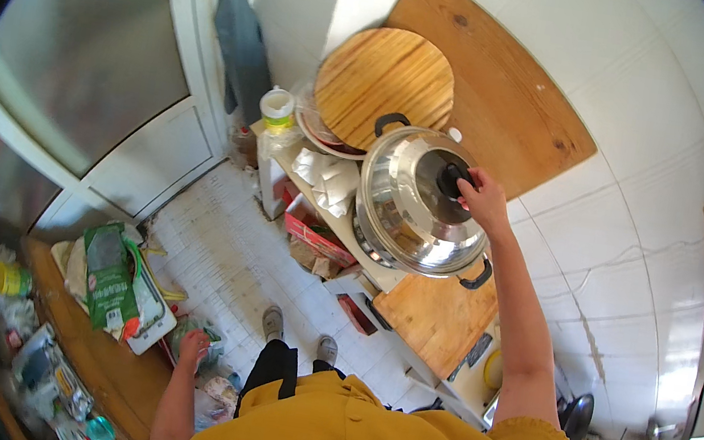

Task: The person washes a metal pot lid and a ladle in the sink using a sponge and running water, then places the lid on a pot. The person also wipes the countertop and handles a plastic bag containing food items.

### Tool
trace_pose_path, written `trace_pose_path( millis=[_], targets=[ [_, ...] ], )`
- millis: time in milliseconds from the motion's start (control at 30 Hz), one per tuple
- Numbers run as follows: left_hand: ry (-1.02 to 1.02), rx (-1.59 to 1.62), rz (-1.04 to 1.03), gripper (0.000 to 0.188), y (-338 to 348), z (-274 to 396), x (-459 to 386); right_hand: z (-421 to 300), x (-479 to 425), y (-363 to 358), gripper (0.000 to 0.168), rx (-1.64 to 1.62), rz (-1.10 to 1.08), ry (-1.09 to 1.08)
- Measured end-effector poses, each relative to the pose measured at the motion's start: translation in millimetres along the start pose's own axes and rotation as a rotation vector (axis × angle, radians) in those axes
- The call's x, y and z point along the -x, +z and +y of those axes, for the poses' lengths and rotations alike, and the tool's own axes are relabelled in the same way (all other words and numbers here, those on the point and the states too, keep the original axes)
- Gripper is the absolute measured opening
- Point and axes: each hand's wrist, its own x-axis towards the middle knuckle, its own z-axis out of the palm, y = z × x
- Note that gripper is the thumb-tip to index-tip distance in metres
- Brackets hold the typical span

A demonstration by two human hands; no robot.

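Observation:
My right hand (484,200) grips the black knob (453,180) of a domed lid with a glass centre. That lid sits over a large stainless steel steamer pot (376,240) with black side handles, standing on a counter. A round wooden board (387,86) leans behind the pot, above a bowl. Crumpled white cloth or paper (330,180) lies beside the pot. My left hand (195,345) hangs low at the left, near plastic bags, with no object visible in it; its fingers are partly bent.
A large wooden board (498,92) leans on the tiled wall. A wooden chopping board (439,320) lies on the counter near the pot. A red box (322,239) is below. At left, a wooden surface (121,370) bears a green bag (109,287). A glazed door (92,48) stands beyond.

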Motion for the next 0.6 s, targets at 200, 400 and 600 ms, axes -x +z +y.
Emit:
trace_pose_path(
  millis=[200,400,600],
  targets=[
    [0.012,-0.254,-0.072,0.029,31.7,65.7,-45.9,-2.6,5.9,8.6,0.031,0.048,0.063,0.042],
    [0.029,-0.383,-0.161,0.031,79.3,79.5,-28.7,15.8,3.9,3.6,0.033,-0.033,0.060,0.057],
    [-0.062,-0.426,-0.196,0.030,63.8,47.3,-13.8,13.7,-1.0,6.1,0.028,0.006,0.089,-0.040]
  ],
)
